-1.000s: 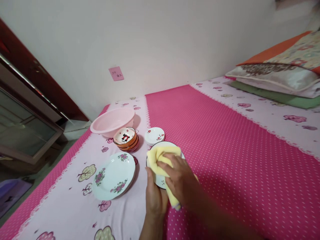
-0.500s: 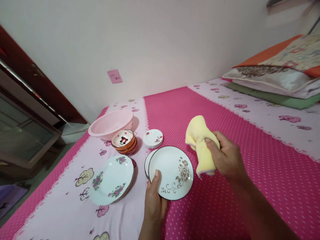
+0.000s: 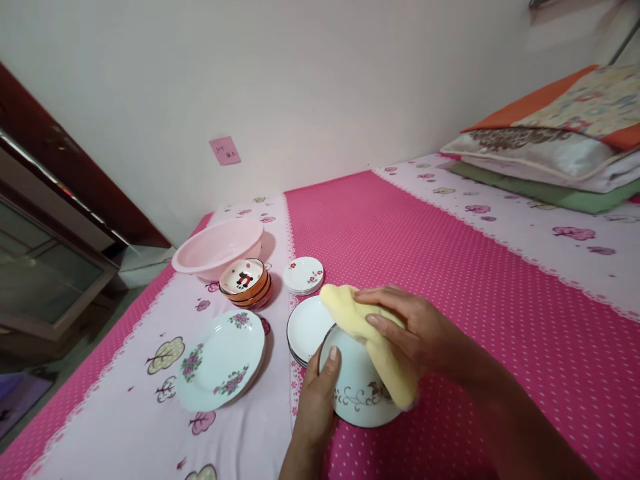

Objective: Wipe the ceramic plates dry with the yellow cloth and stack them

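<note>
My left hand (image 3: pixel 320 387) grips the left rim of a white plate (image 3: pixel 353 380) with a dark edge and a brown flower pattern, thumb on its face. Against the upper right of that plate, my right hand (image 3: pixel 400 320) presses a yellow cloth (image 3: pixel 357 317), which covers part of the flower pattern. Just behind the held plate lies a stack of dark-rimmed white plates (image 3: pixel 304 327). Farther back is a stack of small white plates (image 3: pixel 303 275) with red flowers.
To the left lies a large white plate (image 3: pixel 223 360) with purple flowers. Behind it stand stacked orange bowls (image 3: pixel 246 280) beside a pink basin (image 3: pixel 217 247). Folded bedding and pillows (image 3: pixel 545 150) lie at the right, near the wall (image 3: pixel 320 93).
My right hand has brought the yellow cloth leftward onto the plate. My left hand has moved the plate a little right and nearer, uncovering more of the stack behind it.
</note>
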The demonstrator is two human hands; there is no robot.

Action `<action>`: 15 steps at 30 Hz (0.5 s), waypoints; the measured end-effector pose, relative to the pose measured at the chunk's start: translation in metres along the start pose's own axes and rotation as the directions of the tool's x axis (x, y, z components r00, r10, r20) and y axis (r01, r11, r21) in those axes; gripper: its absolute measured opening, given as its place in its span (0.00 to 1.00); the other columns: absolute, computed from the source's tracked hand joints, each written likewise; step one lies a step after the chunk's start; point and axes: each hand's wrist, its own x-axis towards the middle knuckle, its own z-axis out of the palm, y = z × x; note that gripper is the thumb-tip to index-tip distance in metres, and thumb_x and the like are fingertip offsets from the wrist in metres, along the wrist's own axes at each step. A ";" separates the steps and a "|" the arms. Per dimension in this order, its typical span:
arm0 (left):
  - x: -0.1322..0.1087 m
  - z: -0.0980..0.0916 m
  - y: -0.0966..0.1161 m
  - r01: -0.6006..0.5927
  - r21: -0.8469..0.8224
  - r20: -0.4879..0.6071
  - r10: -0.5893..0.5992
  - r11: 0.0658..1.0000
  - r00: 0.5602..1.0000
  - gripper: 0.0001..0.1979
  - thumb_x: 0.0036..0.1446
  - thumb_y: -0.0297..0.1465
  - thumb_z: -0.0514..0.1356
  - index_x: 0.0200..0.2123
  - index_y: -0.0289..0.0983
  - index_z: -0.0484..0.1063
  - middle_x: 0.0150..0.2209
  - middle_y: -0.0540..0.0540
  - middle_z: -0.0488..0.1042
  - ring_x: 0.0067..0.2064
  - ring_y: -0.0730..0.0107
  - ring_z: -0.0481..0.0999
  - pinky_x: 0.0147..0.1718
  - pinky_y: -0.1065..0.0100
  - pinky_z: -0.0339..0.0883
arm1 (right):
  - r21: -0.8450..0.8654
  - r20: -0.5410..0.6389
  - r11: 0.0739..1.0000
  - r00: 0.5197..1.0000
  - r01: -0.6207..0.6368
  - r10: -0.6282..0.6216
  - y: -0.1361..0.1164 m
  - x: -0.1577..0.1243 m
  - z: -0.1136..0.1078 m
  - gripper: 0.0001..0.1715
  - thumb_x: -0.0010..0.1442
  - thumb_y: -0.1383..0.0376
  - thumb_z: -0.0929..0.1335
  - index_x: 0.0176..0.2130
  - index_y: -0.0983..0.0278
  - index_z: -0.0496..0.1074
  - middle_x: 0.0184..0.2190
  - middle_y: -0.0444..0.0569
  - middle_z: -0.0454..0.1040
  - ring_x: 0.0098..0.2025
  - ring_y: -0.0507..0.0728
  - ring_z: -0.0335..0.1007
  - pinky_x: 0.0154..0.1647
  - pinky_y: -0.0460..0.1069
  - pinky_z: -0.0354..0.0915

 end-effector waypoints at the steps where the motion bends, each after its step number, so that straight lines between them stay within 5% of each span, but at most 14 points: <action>1: -0.001 -0.001 0.001 -0.003 0.035 -0.007 0.004 0.999 1.000 0.25 0.54 0.39 0.71 0.53 0.36 0.79 0.53 0.34 0.80 0.59 0.45 0.76 0.62 0.48 0.63 | -0.018 -0.002 1.000 1.000 -0.013 0.013 0.003 0.001 -0.001 0.20 0.65 0.58 0.67 0.54 0.60 0.77 0.53 0.53 0.77 0.55 0.64 0.73 0.58 0.60 0.67; 8: -0.003 -0.007 0.006 0.014 0.258 0.084 -0.037 0.966 0.996 0.26 0.52 0.43 0.72 0.51 0.35 0.80 0.50 0.35 0.82 0.53 0.42 0.79 0.59 0.45 0.66 | -0.049 0.166 0.999 0.986 0.001 0.007 -0.004 -0.001 0.006 0.43 0.55 0.51 0.76 0.65 0.58 0.67 0.59 0.54 0.73 0.58 0.65 0.71 0.58 0.59 0.67; 12: -0.004 -0.006 0.007 0.014 0.311 0.092 -0.045 0.950 0.995 0.24 0.52 0.42 0.72 0.50 0.36 0.81 0.49 0.36 0.82 0.51 0.43 0.80 0.56 0.45 0.68 | -0.052 0.238 0.998 0.971 -0.021 0.033 -0.011 0.000 0.014 0.22 0.59 0.56 0.74 0.51 0.60 0.77 0.46 0.49 0.81 0.45 0.61 0.76 0.47 0.53 0.69; 15: -0.004 -0.004 0.007 0.039 0.233 0.089 -0.061 0.972 0.994 0.24 0.52 0.41 0.71 0.49 0.34 0.81 0.48 0.34 0.82 0.53 0.42 0.79 0.57 0.45 0.67 | 0.115 0.297 0.984 0.950 -0.133 0.094 -0.004 0.004 0.013 0.12 0.60 0.57 0.73 0.42 0.61 0.78 0.35 0.43 0.81 0.36 0.57 0.75 0.35 0.48 0.67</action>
